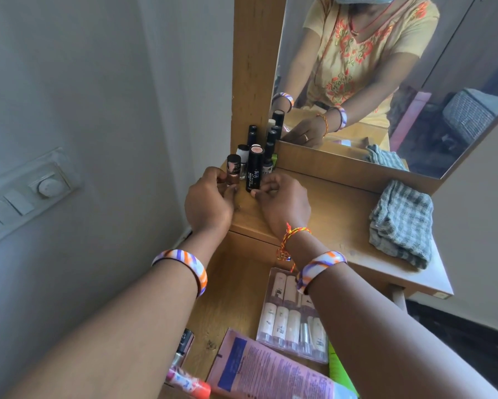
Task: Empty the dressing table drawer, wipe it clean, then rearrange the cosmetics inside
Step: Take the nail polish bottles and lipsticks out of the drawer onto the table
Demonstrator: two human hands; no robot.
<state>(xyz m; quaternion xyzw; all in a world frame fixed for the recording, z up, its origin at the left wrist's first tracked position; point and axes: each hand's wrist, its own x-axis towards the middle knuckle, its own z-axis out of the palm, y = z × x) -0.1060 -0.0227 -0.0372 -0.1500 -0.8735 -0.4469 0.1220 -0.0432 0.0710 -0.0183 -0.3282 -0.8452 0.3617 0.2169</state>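
Tabletop (322, 214) corner: bottles (255, 168) between hands.

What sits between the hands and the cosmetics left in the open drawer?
Nothing visible. The clear pack of bottles and pink tube lie uncovered in the drawer, under both forearms. Left hand touches a brown bottle; right hand is at a black stick.
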